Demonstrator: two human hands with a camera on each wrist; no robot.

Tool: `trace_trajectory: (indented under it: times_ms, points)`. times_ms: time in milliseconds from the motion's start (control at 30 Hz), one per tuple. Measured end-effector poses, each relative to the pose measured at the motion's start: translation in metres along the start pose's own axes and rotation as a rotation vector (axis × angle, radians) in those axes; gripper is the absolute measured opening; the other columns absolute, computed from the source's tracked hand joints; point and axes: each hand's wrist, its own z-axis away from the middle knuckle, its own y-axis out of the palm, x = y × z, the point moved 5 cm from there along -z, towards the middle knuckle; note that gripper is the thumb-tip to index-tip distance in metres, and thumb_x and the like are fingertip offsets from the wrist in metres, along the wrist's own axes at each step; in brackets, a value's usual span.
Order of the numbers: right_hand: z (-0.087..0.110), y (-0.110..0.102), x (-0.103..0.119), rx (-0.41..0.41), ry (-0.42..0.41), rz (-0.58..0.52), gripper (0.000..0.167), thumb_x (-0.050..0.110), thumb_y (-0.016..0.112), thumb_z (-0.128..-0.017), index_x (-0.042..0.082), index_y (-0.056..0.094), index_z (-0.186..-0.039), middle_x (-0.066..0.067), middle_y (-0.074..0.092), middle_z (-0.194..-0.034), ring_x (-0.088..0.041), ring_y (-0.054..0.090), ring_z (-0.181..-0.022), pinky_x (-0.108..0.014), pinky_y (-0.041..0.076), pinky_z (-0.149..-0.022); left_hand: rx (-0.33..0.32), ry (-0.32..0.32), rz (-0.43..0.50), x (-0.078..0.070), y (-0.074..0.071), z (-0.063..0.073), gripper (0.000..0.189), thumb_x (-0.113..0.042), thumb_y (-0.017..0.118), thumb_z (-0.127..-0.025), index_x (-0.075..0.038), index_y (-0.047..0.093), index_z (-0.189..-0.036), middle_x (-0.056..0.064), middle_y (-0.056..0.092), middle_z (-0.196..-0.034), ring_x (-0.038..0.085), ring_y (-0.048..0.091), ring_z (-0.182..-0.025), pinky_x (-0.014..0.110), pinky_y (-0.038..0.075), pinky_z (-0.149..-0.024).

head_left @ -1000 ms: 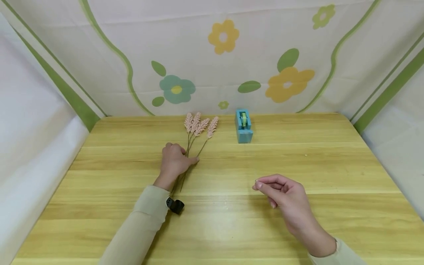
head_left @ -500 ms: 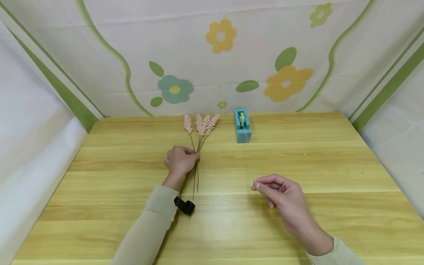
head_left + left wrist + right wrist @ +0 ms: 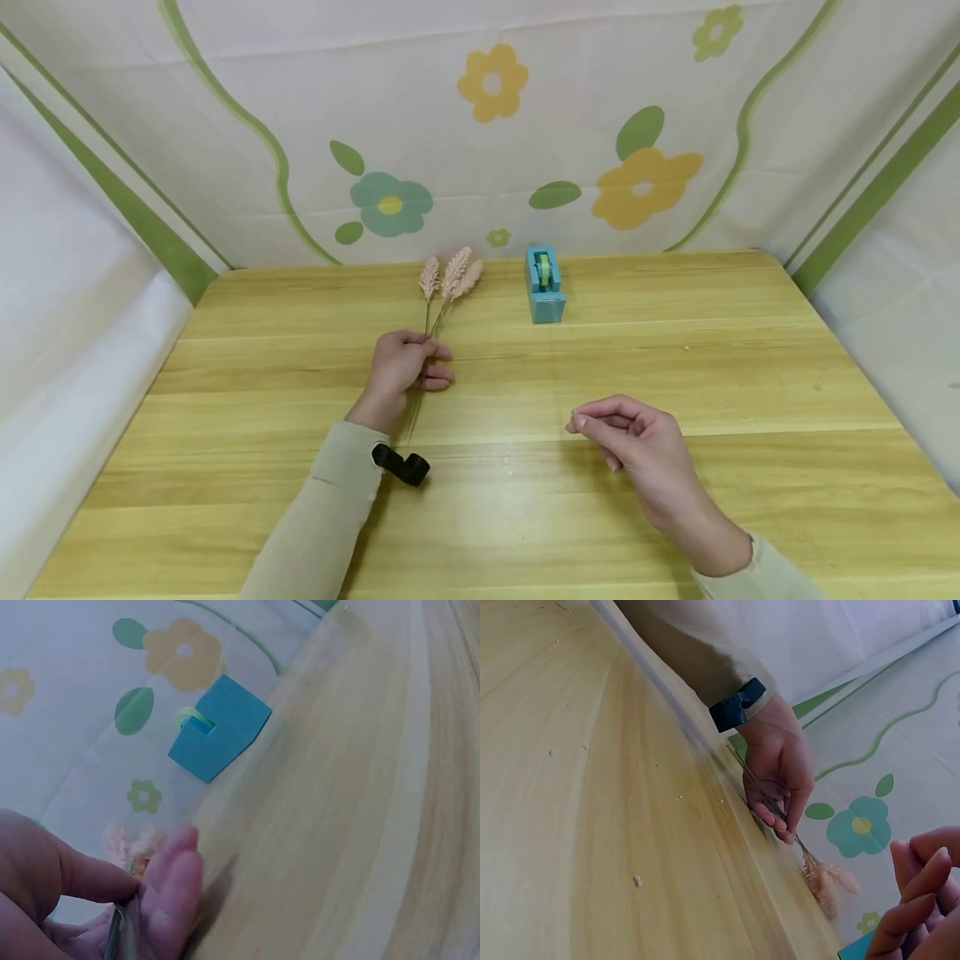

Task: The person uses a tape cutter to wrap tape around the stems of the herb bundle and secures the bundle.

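My left hand (image 3: 397, 362) pinches the thin stems of several artificial pink flower sprigs (image 3: 456, 273) between thumb and fingers, over the left middle of the table. The fluffy heads point to the back, and the stem ends reach down past the palm. In the left wrist view the stems (image 3: 114, 934) run under the thumb, partly hidden. My right hand (image 3: 637, 437) hovers over the table on the right, fingers loosely curled, thumb tip near the index fingertip; nothing shows between them. Behind stands a blue tape dispenser (image 3: 545, 285) with a roll of green tape (image 3: 544, 269).
The wooden table (image 3: 675, 375) ends at the back against a white cloth (image 3: 420, 100) printed with flowers and leaves. A black wrist mount (image 3: 401, 465) sits on my left sleeve. Small crumbs (image 3: 637, 881) lie on the tabletop.
The left hand has turned and shifted the sprigs between its fingers; its other fingers now extend to the right beneath the stems. The right hand keeps its pose.
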Motion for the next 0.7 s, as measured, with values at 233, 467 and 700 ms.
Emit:
trace_trajectory:
  times_ms: [233, 467, 700]
  points:
    - [-0.0006, 0.0001, -0.0020, 0.002, 0.006, 0.006, 0.010, 0.011, 0.080, -0.098, 0.003, 0.078, -0.104, -0.001, 0.083, -0.094, -0.010, 0.060, -0.065, -0.020, 0.044, -0.054, -0.018, 0.083, -0.050, 0.0016, -0.0011, -0.0020, 0.009, -0.011, 0.053, -0.113, -0.005, 0.054, -0.119, 0.004, 0.073, -0.088, 0.007, 0.034, -0.047, 0.021, 0.029, -0.044]
    - [-0.0003, 0.0008, -0.0021, 0.004, 0.007, 0.007, 0.010, 0.011, 0.080, -0.097, 0.003, 0.078, -0.103, -0.001, 0.083, -0.094, -0.010, 0.057, -0.063, -0.020, 0.044, -0.054, 0.007, 0.085, -0.044, 0.0027, -0.0013, 0.0008, 0.017, -0.019, 0.057, -0.113, -0.003, 0.060, -0.119, 0.005, 0.068, -0.090, 0.009, 0.041, -0.057, 0.022, 0.034, -0.049]
    - [-0.0006, 0.0009, -0.0030, -0.002, 0.008, 0.012, 0.011, 0.011, 0.080, -0.098, 0.003, 0.078, -0.103, -0.001, 0.083, -0.094, -0.010, 0.058, -0.063, -0.020, 0.044, -0.054, 0.131, 0.043, 0.048, 0.0056, -0.0016, 0.0007, 0.034, -0.010, 0.041, -0.117, 0.006, 0.053, -0.145, 0.009, 0.059, -0.109, 0.010, 0.044, -0.078, 0.019, 0.040, -0.061]
